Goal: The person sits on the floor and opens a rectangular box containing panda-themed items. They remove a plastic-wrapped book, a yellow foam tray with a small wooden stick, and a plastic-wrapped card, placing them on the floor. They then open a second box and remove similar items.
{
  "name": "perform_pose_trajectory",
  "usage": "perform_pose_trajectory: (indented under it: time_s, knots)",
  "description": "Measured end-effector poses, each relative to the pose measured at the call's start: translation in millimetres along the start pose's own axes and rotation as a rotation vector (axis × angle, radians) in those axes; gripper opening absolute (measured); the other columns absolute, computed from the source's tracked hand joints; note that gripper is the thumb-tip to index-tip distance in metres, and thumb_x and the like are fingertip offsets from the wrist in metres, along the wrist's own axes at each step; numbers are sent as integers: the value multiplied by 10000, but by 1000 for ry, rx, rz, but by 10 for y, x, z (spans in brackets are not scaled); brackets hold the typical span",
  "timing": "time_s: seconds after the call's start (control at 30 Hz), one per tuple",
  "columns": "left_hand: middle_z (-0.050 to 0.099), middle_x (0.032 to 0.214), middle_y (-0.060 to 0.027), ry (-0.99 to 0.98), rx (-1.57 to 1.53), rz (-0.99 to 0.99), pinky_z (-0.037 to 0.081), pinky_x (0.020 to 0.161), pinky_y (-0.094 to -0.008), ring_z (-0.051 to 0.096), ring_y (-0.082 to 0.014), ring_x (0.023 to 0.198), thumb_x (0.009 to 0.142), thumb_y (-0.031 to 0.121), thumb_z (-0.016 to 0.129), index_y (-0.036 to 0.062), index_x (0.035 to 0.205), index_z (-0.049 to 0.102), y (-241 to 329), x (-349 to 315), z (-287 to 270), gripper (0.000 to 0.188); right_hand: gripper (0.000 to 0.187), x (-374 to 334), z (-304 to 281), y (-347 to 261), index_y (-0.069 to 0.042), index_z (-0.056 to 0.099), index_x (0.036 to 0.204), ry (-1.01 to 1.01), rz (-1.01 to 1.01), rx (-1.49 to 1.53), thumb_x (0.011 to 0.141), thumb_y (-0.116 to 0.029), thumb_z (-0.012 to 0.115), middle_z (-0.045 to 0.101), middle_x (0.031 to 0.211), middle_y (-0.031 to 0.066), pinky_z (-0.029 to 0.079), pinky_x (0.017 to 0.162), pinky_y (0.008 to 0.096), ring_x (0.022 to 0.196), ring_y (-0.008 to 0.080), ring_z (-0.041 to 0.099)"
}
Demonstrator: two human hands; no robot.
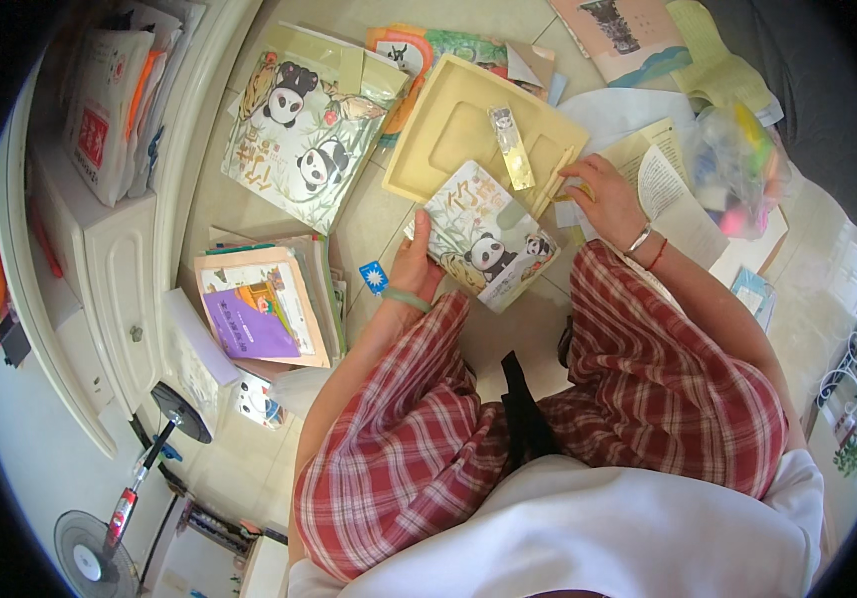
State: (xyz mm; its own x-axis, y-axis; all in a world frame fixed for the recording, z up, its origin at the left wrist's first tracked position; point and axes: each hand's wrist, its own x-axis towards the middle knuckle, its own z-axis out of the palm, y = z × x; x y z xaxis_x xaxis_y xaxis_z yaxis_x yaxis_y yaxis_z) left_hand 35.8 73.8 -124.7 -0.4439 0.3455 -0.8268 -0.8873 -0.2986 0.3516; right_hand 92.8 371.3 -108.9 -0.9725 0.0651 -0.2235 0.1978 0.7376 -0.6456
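My left hand holds the panda-printed notebook, smooth and rectangular, tilted at the centre of the frame, thumb along its left edge. My right hand has its fingertips bunched narrowly at a slim, pale-gold stick; I cannot tell whether they grip it. The matte yellow tray, with raised rims and sunken hollows, lies just above, 1 glossy strip across it. Glossy floor tile shows left of my notebook, before 1 larger panda-printed box, upper left. Loose papers and a crinkled plastic bag crowd the right side.
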Motion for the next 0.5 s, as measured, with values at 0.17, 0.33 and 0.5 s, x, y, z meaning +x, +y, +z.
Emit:
perform_pose_trajectory:
  time_s: [0.17, 0.33, 0.5]
  knots:
    - [650, 1128, -82, 78, 162, 66, 528, 826, -353, 640, -192, 995, 936, 433, 572, 24, 1188, 555, 106, -25, -3, 481, 310, 38, -27, 116, -90, 597, 1100, 16, -286, -142, 792, -64, 620, 562, 1054, 102, 486, 860, 371, 1025, 299, 550]
    - [665, 1065, -64, 143, 315, 97, 526, 778, -320, 646, -167, 941, 933, 442, 576, 40, 1164, 569, 304, -36, 66, 464, 327, 152, -14, 258, -112, 585, 1097, 32, -434, -268, 775, -54, 580, 547, 1011, 98, 489, 842, 371, 995, 292, 545]
    - [657, 1073, -62, 147, 330, 37, 526, 774, -322, 644, -165, 943, 917, 489, 579, 36, 1181, 543, 374, 13, 8, 526, 255, 294, -24, 281, -128, 568, 1018, -22, -483, -389, 766, -86, 562, 509, 929, 79, 478, 841, 337, 958, 260, 521]
